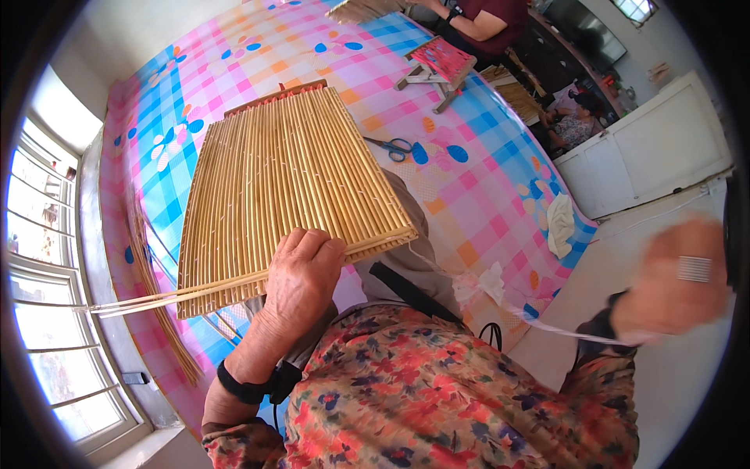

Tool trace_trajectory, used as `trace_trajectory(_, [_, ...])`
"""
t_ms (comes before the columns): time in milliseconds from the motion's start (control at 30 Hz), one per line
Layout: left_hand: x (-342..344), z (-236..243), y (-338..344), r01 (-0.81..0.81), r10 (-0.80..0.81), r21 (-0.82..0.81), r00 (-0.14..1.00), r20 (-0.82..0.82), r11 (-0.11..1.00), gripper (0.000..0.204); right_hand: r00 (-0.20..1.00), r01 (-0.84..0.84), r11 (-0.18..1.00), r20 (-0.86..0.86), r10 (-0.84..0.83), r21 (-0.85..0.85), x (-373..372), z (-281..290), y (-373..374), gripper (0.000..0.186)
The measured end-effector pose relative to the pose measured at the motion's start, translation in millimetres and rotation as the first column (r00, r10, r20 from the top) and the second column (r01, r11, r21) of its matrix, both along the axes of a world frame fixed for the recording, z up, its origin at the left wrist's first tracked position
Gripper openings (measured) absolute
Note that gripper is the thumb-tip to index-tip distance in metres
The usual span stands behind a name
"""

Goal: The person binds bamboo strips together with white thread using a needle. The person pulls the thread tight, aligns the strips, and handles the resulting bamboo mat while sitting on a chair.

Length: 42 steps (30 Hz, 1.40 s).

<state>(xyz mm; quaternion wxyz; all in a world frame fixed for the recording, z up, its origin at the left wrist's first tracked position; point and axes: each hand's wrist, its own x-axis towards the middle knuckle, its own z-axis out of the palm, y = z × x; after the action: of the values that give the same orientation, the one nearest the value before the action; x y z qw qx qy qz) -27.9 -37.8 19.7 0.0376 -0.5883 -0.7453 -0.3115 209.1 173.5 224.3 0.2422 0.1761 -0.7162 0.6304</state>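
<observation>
A mat of straw-coloured reeds, bound in close rows, lies tilted over my lap with a wooden bar at its far end. My left hand is closed over its near edge, gripping the loose reeds laid along it; their long ends stick out to the left. White string runs from the mat's near right corner out to my right hand. That hand is raised at the far right and blurred by motion; it looks closed on the string, though its fingers are smeared. A metal band shows on a finger.
Scissors lie on the checked floral sheet beyond my knee. A small folding stool and a white cloth are farther right. More reeds lie by the window. Two other people sit beyond, near a white panel.
</observation>
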Motion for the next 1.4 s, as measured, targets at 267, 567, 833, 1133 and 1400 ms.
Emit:
trace_trajectory(267, [3.1,0.5,3.6,-0.003,0.005,0.034,0.999,-0.053,0.999,0.014,0.718,0.508,0.722,0.232,-0.656,0.469,-61.9,-206.5,-51.7,0.013])
trace_trajectory(567, [7.4,2.4,1.2,-0.045,0.046,0.018,0.998,-0.037,0.999,0.016,0.699,0.481,0.543,0.073,-0.711,0.688,-71.5,-206.9,-45.8,0.02])
trace_trajectory(833, [5.8,4.7,1.9,-0.047,0.047,0.025,0.999,0.004,0.999,0.015,0.725,0.439,0.477,0.014,-0.689,0.761,-69.8,-204.3,-44.1,0.024])
trace_trajectory(1133, [4.5,7.0,2.7,-0.046,0.046,0.005,0.998,0.047,0.999,0.016,0.717,0.438,0.491,0.038,-0.696,0.753,-71.5,-207.8,-46.9,0.025])
trace_trajectory(1400, [3.3,4.4,1.2,-0.015,0.016,-0.008,0.999,0.051,1.0,0.023,0.728,0.431,0.484,0.023,-0.685,0.761,-70.5,-212.7,-47.5,0.024])
